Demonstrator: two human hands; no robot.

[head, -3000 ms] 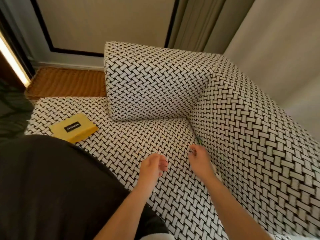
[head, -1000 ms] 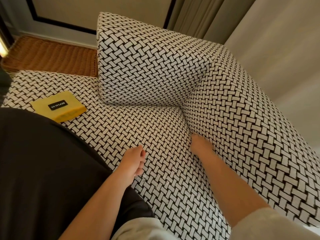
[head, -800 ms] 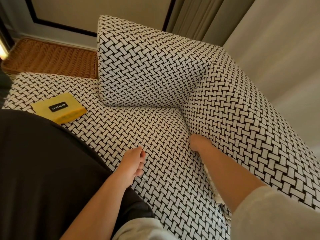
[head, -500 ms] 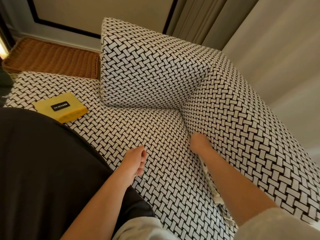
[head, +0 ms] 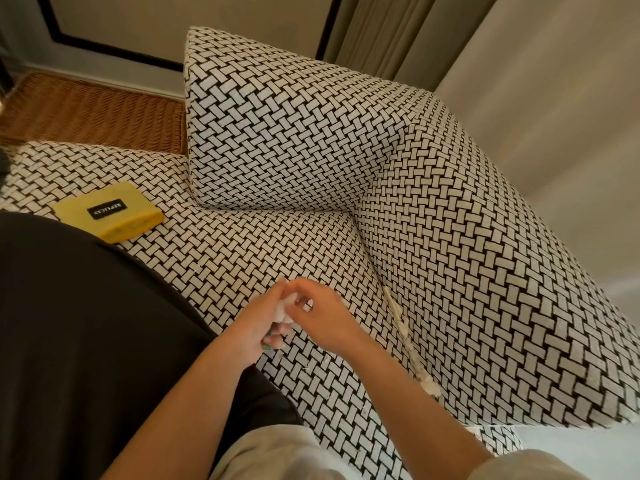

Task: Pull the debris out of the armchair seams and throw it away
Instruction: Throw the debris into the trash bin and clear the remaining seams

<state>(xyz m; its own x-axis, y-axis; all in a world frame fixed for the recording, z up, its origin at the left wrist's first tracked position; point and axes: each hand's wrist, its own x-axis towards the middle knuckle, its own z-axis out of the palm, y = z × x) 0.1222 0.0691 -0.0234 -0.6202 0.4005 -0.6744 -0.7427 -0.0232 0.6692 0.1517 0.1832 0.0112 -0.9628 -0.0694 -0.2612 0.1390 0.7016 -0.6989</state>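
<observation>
One freshly extracted debris wad (head: 284,308) is pinched by left hand (head: 258,327) and right hand (head: 322,317) fingers; more is left at four o'clock.

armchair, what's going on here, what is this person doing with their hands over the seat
A person is clearing debris from the black-and-white woven armchair. The left hand and right hand meet above the seat, both with fingers curled on a white wad of debris between them. A strip of pale debris lies in the seam between the seat and the side cushion, not yet pulled out. A yellow pad lies on the seat to the left.
</observation>
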